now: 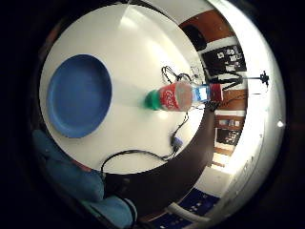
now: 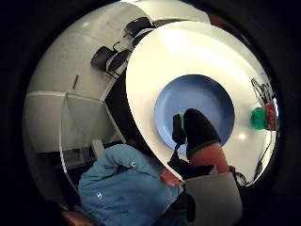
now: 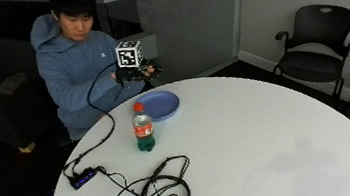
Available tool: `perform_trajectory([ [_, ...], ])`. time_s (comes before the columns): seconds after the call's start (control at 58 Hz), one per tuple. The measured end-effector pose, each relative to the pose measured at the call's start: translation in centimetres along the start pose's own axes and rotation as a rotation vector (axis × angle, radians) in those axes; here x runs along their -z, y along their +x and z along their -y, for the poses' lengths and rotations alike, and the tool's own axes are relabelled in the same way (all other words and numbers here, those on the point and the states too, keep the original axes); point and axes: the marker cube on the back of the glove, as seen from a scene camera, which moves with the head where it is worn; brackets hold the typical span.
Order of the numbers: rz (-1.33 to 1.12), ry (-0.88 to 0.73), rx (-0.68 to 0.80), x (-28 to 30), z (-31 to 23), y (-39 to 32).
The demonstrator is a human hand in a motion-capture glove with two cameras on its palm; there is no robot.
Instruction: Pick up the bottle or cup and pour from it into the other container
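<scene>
Capped bottle point(image 3: 142, 127) upright, beside blue plate point(image 3: 160, 104)

A round white table point(image 3: 246, 134) filled most of the room's foreground, with a person in a blue hooded sweatshirt point(image 3: 71, 70) seated at its far edge. A coil of black cable point(image 3: 163, 192) lay on the near part of the tabletop, close to a small dark hub point(image 3: 81, 179) at the table's rim. Behind the table stood a black office chair point(image 3: 317, 55) against a pale wall, beside a glass partition point(image 3: 182, 24).

Bottle point(image 3: 142, 127) label print — too small.
</scene>
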Motion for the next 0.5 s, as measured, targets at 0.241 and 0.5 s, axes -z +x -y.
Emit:
perform_trajectory([
  [0.241,-0.042,-0.003,0.011,0.3,-0.4,0.0],
  [0.5,-0.048,0.021,-0.029,1.5,-1.6,0.7],
])
